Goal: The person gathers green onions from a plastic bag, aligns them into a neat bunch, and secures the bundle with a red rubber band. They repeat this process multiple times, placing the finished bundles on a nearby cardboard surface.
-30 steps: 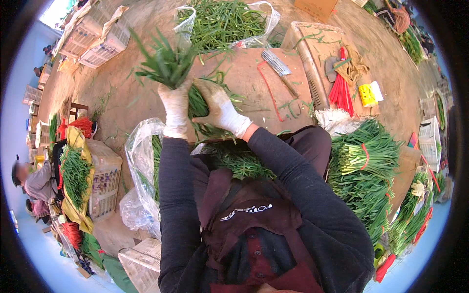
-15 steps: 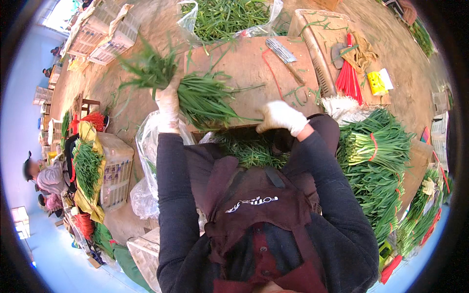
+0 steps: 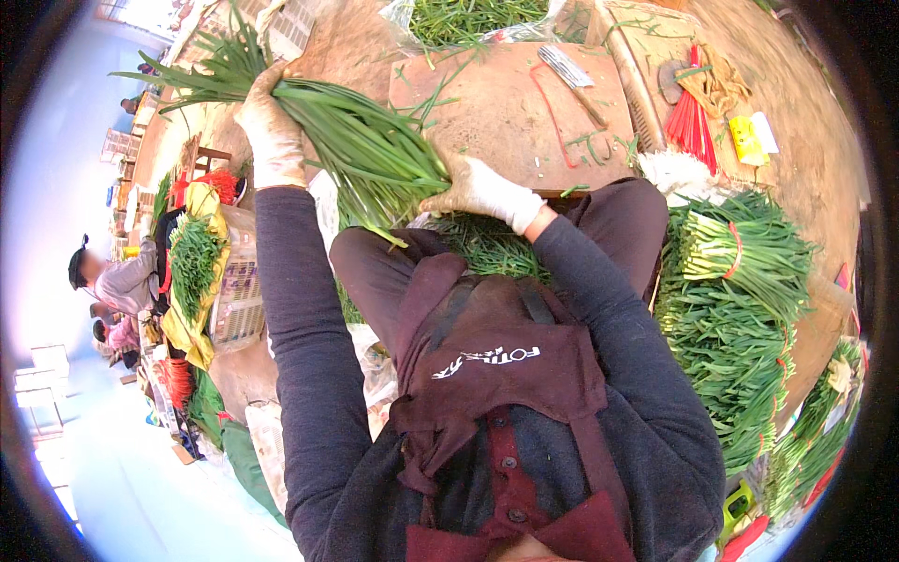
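The person sits bent over a bunch of green chives [image 3: 365,150], held out between both gloved hands. The left hand [image 3: 272,131], up at about ten o'clock, has its grip wrapped tight around the leafy end, where the tips fan out loose past the glove. The right hand [image 3: 482,192], near the middle, closes its grip over the stalk end, which rests against the near edge of the wooden counter [image 3: 506,112]. The bunch runs slantwise from ten o'clock down toward the centre, lifted above the person's knees.

On the counter, at twelve o'clock, lies a cleaver [image 3: 571,70] beside a loose red band [image 3: 548,94], with stray green blades scattered about. Further off at one o'clock sits a sheaf of red ties [image 3: 691,126]. At three o'clock, tied bundles of chives [image 3: 740,290] are stacked high, each bound with a red band. More cut greens [image 3: 468,19] fill a clear bag at the top. Over at nine o'clock another person [image 3: 112,281] crouches beside a crate [image 3: 234,290] heaped with greens.
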The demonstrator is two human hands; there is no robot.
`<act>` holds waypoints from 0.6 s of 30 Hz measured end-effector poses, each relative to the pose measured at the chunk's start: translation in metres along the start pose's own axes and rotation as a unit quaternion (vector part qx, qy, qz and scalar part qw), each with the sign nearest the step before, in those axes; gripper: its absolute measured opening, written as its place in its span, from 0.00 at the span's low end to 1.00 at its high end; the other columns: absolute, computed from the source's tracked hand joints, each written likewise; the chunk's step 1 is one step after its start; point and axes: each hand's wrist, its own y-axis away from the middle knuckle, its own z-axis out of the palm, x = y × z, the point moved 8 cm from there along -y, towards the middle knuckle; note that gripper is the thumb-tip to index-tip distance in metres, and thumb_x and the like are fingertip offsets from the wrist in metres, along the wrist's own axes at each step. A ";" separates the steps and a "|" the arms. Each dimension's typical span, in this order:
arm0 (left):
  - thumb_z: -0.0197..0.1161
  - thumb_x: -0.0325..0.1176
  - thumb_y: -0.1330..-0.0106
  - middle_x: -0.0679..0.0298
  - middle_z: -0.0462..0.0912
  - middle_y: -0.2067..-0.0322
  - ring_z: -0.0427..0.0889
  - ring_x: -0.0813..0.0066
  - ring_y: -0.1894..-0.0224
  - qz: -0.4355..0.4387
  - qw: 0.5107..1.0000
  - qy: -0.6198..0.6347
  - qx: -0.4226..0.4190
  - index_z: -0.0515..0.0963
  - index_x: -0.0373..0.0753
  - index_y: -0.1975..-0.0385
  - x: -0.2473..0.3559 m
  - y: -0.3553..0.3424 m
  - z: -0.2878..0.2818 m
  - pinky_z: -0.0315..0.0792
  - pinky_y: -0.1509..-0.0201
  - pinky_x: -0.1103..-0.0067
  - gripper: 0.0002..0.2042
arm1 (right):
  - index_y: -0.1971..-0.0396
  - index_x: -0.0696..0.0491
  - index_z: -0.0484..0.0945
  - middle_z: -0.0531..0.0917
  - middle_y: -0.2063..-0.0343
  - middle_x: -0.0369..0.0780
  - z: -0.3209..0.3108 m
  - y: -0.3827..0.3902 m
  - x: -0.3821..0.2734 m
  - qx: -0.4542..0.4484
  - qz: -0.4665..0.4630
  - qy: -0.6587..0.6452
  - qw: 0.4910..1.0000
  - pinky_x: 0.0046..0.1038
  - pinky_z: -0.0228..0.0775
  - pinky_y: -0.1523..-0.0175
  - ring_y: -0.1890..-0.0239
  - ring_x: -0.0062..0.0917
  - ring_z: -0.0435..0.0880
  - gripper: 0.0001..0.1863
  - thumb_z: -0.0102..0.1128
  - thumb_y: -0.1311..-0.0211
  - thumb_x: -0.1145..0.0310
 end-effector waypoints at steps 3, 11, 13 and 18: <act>0.59 0.26 0.40 0.61 0.79 0.75 0.78 0.71 0.74 -0.004 0.999 0.043 0.026 0.77 0.31 0.70 0.008 -0.008 -0.017 0.74 0.66 0.77 0.05 | 0.48 0.57 0.72 0.81 0.69 0.53 0.011 0.028 0.006 0.057 -0.029 0.031 0.997 0.37 0.73 0.61 0.64 0.46 0.83 0.26 0.67 0.43 0.61; 0.54 0.28 0.36 0.62 0.74 0.76 0.75 0.69 0.74 0.028 0.993 0.108 0.041 0.71 0.35 0.73 0.069 -0.042 -0.021 0.74 0.64 0.74 0.05 | 0.67 0.56 0.77 0.80 0.75 0.50 0.036 0.111 0.100 0.079 0.030 0.220 0.972 0.40 0.71 0.69 0.72 0.46 0.81 0.07 0.60 0.42 0.69; 0.52 0.30 0.34 0.61 0.75 0.75 0.76 0.69 0.72 0.060 0.994 0.085 0.021 0.73 0.32 0.70 0.083 -0.045 -0.012 0.75 0.63 0.76 0.08 | 0.60 0.54 0.76 0.81 0.65 0.49 0.046 0.119 0.116 0.033 0.044 0.381 0.923 0.42 0.71 0.62 0.65 0.44 0.81 0.15 0.63 0.45 0.65; 0.58 0.27 0.38 0.59 0.79 0.74 0.79 0.69 0.74 0.111 0.989 0.091 -0.022 0.76 0.32 0.72 0.092 -0.034 0.016 0.76 0.65 0.77 0.05 | 0.37 0.54 0.64 0.73 0.45 0.51 0.104 0.088 0.095 -0.022 -0.043 0.153 0.987 0.36 0.68 0.47 0.52 0.38 0.77 0.43 0.73 0.54 0.57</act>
